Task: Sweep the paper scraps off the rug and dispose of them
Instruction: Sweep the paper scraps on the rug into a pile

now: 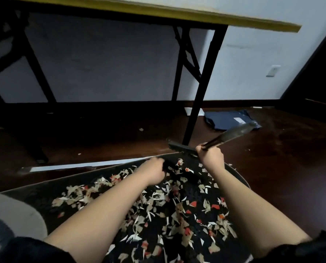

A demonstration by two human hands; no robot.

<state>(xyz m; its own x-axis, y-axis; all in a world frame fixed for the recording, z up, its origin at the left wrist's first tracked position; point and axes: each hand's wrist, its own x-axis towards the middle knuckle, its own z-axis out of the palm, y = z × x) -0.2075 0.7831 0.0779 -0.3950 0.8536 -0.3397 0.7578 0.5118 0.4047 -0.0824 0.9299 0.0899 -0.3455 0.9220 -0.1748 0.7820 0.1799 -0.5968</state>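
A dark rug fills the lower part of the view. Several beige, white and red paper scraps are strewn over its middle and right. My right hand grips the long dark handle of a hand brush at the rug's far edge. The brush's black head sits just left of that hand, and its handle points up and to the right. My left hand grips a black object low over the rug. It is dark against the rug and I cannot tell its shape.
A folding table with a yellow edge and black legs stands right behind the rug. On the brown floor lie a blue bag and a white strip. A grey rounded thing sits at the lower left.
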